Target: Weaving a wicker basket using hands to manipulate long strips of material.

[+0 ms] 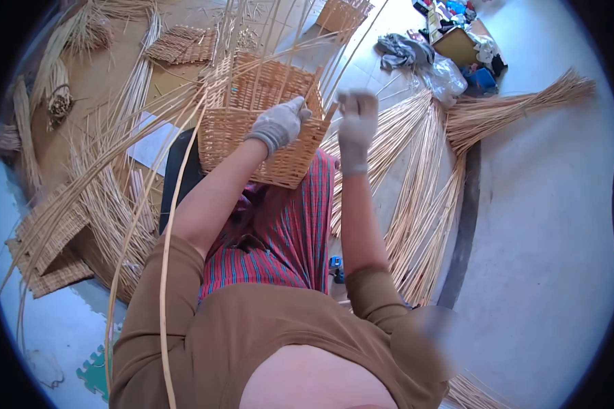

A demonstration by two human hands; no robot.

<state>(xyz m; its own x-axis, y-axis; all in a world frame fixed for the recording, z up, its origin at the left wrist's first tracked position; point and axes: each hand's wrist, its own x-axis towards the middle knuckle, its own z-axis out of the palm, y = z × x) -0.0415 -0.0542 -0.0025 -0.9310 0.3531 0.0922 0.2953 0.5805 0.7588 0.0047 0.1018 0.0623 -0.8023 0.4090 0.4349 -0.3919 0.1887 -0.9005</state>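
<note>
A half-woven wicker basket [218,133] rests tilted on my lap, with long upright stakes rising from its rim. My left hand [280,124], in a pale work glove, grips the basket's near right rim, thumb and fingers closed over the edge. Just off the basket's right corner, my right hand [358,126] is raised in a similar glove. Its fingers look curled and are slightly blurred; whatever they may hold is hidden. Long loose canes [133,232] trail from the basket's left side down past my left arm.
Bundles of cane [426,184] fan out on the floor to my right, with a tied bundle [518,109] beyond. Woven panels [54,238] lie at left. A white sheet [147,143] sits beside the basket. A box of mixed items [457,44] stands far right.
</note>
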